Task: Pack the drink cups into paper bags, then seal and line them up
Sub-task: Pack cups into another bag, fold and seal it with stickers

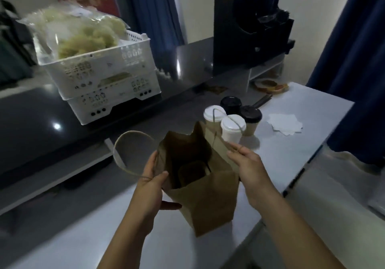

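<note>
Pinching bag (208, 206) rim with left grip (151, 182) and right grip (248, 164); may tip or tear if pulled unevenly near cups (232, 130).

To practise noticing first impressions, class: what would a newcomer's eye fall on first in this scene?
A brown paper bag stands open at the centre of the pale table, with the left hand and right hand holding its rim. Just behind it cluster four lidded cups, two with white lids and two with black. At far left sit stacked white crates.
</note>
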